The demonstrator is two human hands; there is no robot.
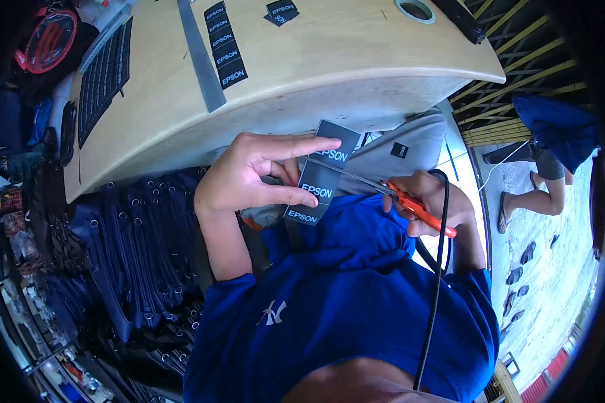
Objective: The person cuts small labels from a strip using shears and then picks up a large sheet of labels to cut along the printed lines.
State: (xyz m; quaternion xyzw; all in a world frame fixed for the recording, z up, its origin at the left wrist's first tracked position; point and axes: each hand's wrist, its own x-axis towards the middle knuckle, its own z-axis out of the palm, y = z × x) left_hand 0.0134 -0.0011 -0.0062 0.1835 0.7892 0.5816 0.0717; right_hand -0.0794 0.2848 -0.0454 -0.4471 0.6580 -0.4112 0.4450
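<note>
I see a pale wooden surface (329, 54) with a round hole (415, 9), yellow slats (517, 60) beyond it — daylight on the concrete floor (551, 269) at the edge.

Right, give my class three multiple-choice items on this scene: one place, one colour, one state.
1. Where does the label row lie?
A on the table
B on the floor
C on a chair
2. What colour are the scissors' handles?
A green
B orange-red
C white
3. The label strip is:
A pinched in the left hand
B flat on the table
C rolled up

Answers:
1. A, the label row lies on the table.
2. B, the scissors in the right hand have orange-red handles.
3. A, the left hand pinches the label strip.
</note>
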